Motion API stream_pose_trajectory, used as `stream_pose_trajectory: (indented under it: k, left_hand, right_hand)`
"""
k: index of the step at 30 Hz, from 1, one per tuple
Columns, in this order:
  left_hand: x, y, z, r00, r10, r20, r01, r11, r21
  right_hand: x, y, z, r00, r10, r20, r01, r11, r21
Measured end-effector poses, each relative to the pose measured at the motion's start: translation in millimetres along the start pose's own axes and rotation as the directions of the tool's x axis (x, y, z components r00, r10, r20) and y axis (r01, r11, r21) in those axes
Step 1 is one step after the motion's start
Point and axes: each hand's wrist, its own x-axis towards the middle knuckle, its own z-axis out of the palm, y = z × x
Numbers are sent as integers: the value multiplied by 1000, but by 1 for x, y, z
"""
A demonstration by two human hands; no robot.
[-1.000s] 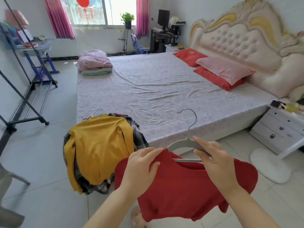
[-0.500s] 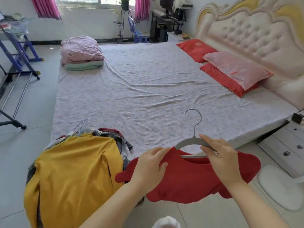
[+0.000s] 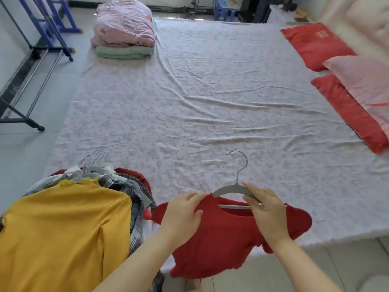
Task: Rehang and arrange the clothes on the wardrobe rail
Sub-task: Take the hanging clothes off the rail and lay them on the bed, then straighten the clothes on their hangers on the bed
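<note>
Two bare hands work at the near edge of a wide bed covered in a pale, creased patterned sheet (image 3: 210, 102). The left hand (image 3: 183, 216) pinches the left shoulder of a red knitted top (image 3: 227, 245), its fingers (image 3: 196, 198) curled over the cloth right at the left tip of a grey flat hanger with a silver wire hook (image 3: 231, 189). The right hand (image 3: 266, 216) grips the hanger's right arm, fingers (image 3: 251, 194) wrapped over it. The hanger sits partly inside the neckline, hook upright, and the top's lower half droops past the bed edge toward the tiled floor.

Just left of the red top lies a heap of garments on hangers, topped by a mustard-yellow ribbed top (image 3: 63, 228), with plaid cloth (image 3: 134, 192) beneath and a cluster of silver hooks (image 3: 96, 159) pointing up the bed.

At the far corner sits a folded pink quilt (image 3: 124, 24) on a folded pale-green blanket (image 3: 124, 52). Along the right side lie two red pillows (image 3: 313, 45) (image 3: 349, 114) and a pink pillow (image 3: 364, 81). On the floor at left stands the base of a dark metal garment rack (image 3: 21, 85), well apart from the clothes.
</note>
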Motion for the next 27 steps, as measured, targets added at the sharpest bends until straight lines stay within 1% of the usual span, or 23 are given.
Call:
stream_pose_trajectory:
  k: [4,7,9,12,14,16,19,21,27]
  left_hand:
    - [58,-26,15,993,-121,-13,121,993,-3]
    - [93,-47,21,981,-191,-24,191,981,16]
    - [113,-62,25,974,-225,-19,226,974,29]
    - [139,-82,31,961,-275,-17,275,961,41]
    - [154,-95,35,952,-302,-45,305,951,55]
    - [164,-105,38,939,-338,-61,341,938,61]
    - [165,-114,44,921,-386,-41,388,920,50]
    - [159,-117,47,912,-409,-33,410,910,56]
    - [124,-120,38,882,-470,-29,471,882,31]
  right_hand:
    - [66,32,34,996,-8,90,8,1000,8]
    - [106,49,64,986,14,167,-19,999,29]
    - [126,58,82,977,37,212,-46,998,41]
    - [156,72,107,966,32,257,-40,999,26]
    - [176,83,126,954,29,299,-22,999,-26]
    - [193,92,145,932,66,357,-19,991,-133]
    - [198,99,162,885,170,435,-75,971,-226]
    - [186,101,166,859,187,476,-65,963,-262]
    - [127,92,159,832,219,510,-114,967,-230]
